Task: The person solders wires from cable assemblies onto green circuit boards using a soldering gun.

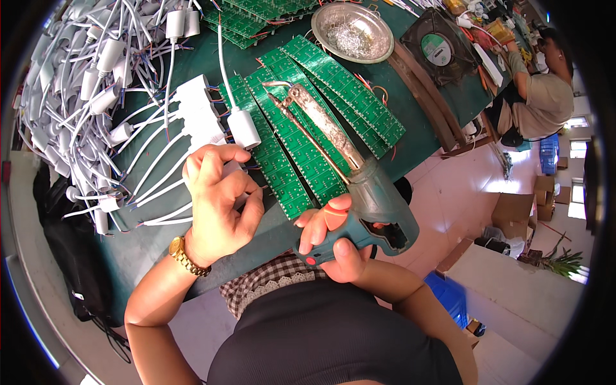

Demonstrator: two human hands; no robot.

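Observation:
My right hand (333,240) grips a teal soldering gun (378,196), a finger at its orange trigger. The gun's worn metal barrel and thin tip reach up and left over the green circuit boards (276,151), which lie in long panels on the table. Left of the boards, my left hand (221,199) is closed, fingers curled, beside a row of white plastic housings (196,115) with white cables. Part of a white piece shows behind its fingers; what they pinch is hidden. Just above that hand is a white cylindrical connector (244,128) on a cable.
A large heap of white cabled connectors (83,83) covers the table's left side. Further back are a metal bowl (353,32) with wire-like scraps, more circuit boards (256,16) and a black fan (438,48). Another person (539,96) works at the far right.

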